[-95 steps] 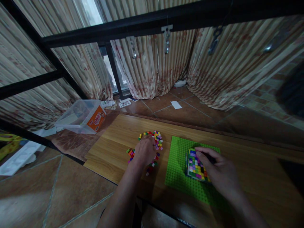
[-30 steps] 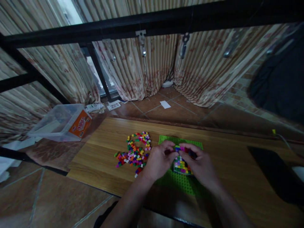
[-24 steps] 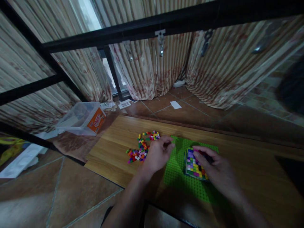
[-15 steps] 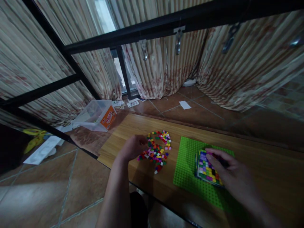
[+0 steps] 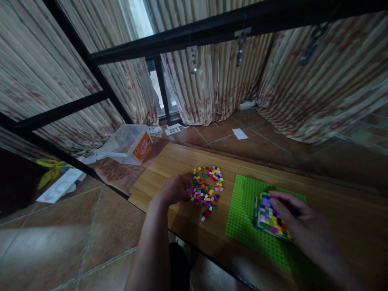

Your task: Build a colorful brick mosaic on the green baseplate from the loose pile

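My left hand (image 5: 174,190) is at the left side of a loose pile of small coloured toy bricks (image 5: 206,196). Its fingers are curled down and pressed together at the bricks; what they hold, if anything, is hidden. On a green studded baseplate (image 5: 242,202) sits a low rectangular block of toy bricks (image 5: 269,218), its top covered in purple, green, yellow and other colours. My right hand (image 5: 300,218) is closed over the far right corner of this block, thumb on top and fingers at the far edge. It hides the block's right part.
The bricks and baseplate lie on a long wooden table (image 5: 169,161). Beyond its left end, a clear plastic bin (image 5: 127,151) with an orange label stands on the floor. A black metal frame (image 5: 182,44) crosses above, with curtains (image 5: 200,93) behind it.
The whole view has shifted slightly, so everything appears a little further right. My left hand's fingers have come down closer on the loose bricks. My right hand keeps its hold at the block.
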Tool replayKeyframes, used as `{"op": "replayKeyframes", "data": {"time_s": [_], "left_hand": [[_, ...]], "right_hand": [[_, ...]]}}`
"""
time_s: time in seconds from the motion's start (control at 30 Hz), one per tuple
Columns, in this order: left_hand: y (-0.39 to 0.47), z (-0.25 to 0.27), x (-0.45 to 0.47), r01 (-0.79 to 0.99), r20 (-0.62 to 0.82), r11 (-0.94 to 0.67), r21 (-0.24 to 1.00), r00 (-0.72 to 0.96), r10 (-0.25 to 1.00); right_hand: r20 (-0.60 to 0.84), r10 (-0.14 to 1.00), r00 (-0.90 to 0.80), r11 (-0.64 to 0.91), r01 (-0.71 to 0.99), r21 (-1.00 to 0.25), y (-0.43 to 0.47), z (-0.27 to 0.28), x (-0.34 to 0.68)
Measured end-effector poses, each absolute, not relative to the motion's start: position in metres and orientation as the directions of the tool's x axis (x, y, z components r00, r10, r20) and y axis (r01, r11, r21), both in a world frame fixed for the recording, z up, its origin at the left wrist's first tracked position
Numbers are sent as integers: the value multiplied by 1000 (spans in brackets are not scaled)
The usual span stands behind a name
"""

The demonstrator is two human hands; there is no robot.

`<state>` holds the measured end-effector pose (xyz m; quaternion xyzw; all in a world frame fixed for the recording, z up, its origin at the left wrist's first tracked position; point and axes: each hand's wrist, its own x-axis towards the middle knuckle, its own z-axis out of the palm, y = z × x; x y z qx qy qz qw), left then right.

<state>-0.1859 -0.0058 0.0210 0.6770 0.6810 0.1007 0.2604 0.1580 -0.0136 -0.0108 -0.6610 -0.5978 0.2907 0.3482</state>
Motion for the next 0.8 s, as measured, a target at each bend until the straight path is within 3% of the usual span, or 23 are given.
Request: {"op": "replayKeyframes", "data": {"time_s": [0.17, 0.3, 0.47, 0.5, 0.63, 0.8], "left_hand": [[-5, 22, -185, 852, -163, 73, 519, 15, 986], [-5, 29, -181, 790, -111, 45, 612, 29, 993], [-6, 40, -156, 528, -50, -18, 849, 115, 992], [-6, 41, -147, 444, -36, -38, 895, 156, 987], [-9, 44, -113, 128, 2, -38, 991, 272, 962], [-12, 45, -98, -14, 42, -39, 999, 316, 948]], "right_hand": [[23, 994, 105, -43, 583, -811, -13, -13, 158], [50, 995, 90, -12, 580, -814, -12, -14, 159], [415, 900, 134, 221, 680, -700, -27, 18, 138], [432, 891, 140, 241, 660, -711, -32, 25, 129], [259, 964, 57, 221, 371, -902, -40, 39, 89], [103, 995, 17, 102, 46, -994, -27, 28, 62]]}}
